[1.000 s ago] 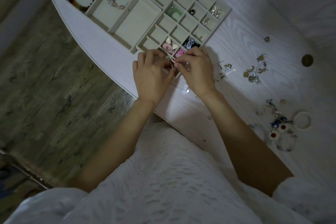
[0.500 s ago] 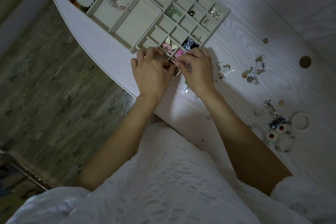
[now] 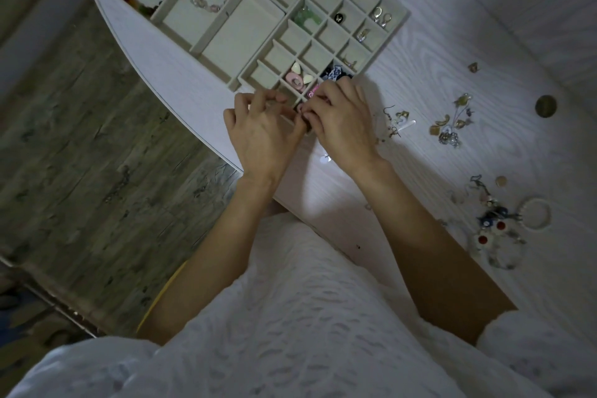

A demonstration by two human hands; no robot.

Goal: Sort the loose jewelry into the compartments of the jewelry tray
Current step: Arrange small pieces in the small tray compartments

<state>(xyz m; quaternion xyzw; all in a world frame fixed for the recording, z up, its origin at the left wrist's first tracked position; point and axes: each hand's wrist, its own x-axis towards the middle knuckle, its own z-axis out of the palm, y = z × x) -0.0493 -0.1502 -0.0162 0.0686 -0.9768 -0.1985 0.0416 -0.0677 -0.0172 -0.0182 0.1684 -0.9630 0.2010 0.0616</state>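
No text, label, brand, number or sign can be read in this view. The light is dim, and the small pieces show only shapes and colours, nothing written on them.

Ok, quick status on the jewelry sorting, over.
Both hands, left and right, pinched together over the tray's near corner; what they hold is hidden. Loose jewelry waits on the table to the right. Nothing in the way.
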